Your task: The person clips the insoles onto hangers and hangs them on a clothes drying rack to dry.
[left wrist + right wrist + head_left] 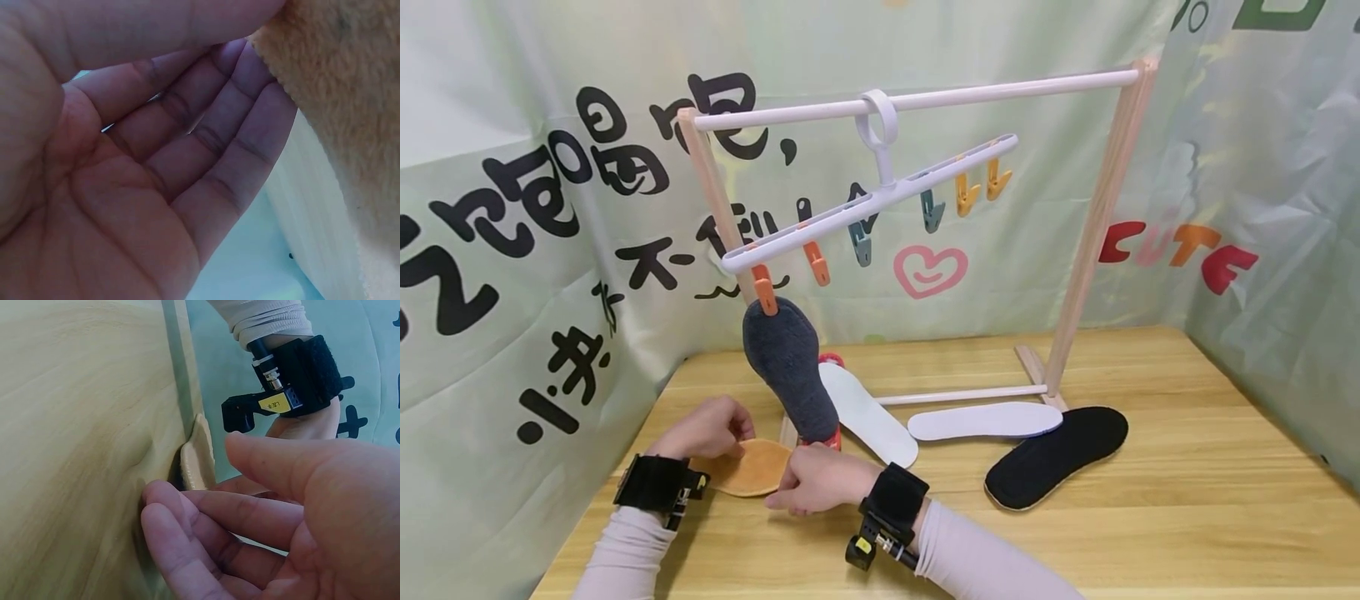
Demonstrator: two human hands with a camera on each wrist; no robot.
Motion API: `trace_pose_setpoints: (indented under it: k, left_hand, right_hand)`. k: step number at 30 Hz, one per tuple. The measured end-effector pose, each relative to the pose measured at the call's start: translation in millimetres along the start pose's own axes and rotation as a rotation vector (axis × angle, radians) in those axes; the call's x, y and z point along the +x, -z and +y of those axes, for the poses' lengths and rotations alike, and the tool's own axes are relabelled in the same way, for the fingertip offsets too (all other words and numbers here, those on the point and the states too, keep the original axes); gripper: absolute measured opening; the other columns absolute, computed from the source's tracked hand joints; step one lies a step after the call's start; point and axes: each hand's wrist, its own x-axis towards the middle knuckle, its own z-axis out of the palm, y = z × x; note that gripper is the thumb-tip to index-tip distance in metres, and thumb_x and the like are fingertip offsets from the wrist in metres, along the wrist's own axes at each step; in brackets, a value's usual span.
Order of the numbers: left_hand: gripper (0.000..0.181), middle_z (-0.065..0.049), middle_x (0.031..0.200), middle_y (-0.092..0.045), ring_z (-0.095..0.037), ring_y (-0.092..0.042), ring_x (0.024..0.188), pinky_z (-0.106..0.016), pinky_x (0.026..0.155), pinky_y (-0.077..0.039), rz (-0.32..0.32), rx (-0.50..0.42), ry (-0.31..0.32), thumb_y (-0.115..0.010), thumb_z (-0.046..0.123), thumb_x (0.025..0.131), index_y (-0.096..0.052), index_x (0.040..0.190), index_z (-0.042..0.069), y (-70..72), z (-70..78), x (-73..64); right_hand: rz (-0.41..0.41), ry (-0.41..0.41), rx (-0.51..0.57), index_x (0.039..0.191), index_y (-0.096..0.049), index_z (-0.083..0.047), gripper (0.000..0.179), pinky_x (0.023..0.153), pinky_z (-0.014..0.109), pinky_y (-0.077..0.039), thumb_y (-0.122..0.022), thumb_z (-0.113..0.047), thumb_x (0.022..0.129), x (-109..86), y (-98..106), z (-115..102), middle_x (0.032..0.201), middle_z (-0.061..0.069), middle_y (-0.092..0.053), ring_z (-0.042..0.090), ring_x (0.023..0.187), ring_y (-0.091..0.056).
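Head view: the bench (1195,467) has a grained wood surface and bears one rack (1105,217) of two pale wood posts joined by two white rods. One smooth white hanger (820,227), ring-topped, hangs at a slant from the upper rod. It carries six clips (817,263): two orange, two teal, two yellow. The outermost orange one bites one grey insole (781,358), felt-like, hanging heel-and-toe shaped above the wood. Two white insoles (868,415), flat and smooth, lie beyond the hands; one overlaps the edge of one black insole (1060,458), matt-faced. One orange insole (751,468) is at the near left of the bench, between left grip (711,427) and right grip (829,479), both bare hands. Left wrist view: the orange insole shows short, fluffy pile and a curved edge; left grip pinches that edge between thumb and fingers. Right wrist view: the orange insole's thin, pale rim stands tilted beyond the fingertips; right grip is loosely curved, thumb apart from the fingers, and whether it touches the rim cannot be told.
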Motion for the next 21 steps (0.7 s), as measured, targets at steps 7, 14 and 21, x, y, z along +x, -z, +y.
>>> trace_pose_setpoints:
  k: [7,14,21]
  left_hand:
    - [0.024,0.004,0.073,-0.062,-0.010,-0.052,0.068,-0.024,0.064,-0.042,-0.009,-0.018,-0.045,-0.080,-0.011,0.069,-0.070,0.078,0.008,2.1,-3.4,-2.3]
    - [0.025,0.007,0.071,-0.062,-0.007,-0.053,0.067,-0.022,0.063,-0.044,-0.030,-0.031,-0.077,-0.075,-0.012,0.064,-0.071,0.076,0.010,3.0,0.0,-3.0]
    - [0.027,0.007,0.072,-0.062,-0.007,-0.052,0.066,-0.022,0.062,-0.043,-0.050,-0.039,-0.088,-0.078,-0.013,0.066,-0.071,0.076,0.011,3.7,4.6,-3.4]
  right_hand:
    - [0.012,0.063,-0.004,0.069,-0.078,-0.013,0.046,0.050,0.015,-0.030,-0.067,-0.036,0.107,0.1,3.5,0.2,0.051,-0.018,-0.054,-0.004,0.045,-0.041]
    - [0.005,0.121,0.003,0.068,-0.074,-0.010,0.048,0.054,0.015,-0.029,-0.066,-0.035,0.108,-3.1,7.3,-4.0,0.051,-0.019,-0.051,-0.004,0.044,-0.037]
    - [-0.014,0.127,-0.013,0.074,-0.079,-0.012,0.044,0.051,0.015,-0.027,-0.065,-0.035,0.109,-5.3,9.0,-8.7,0.053,-0.019,-0.054,-0.004,0.046,-0.036]
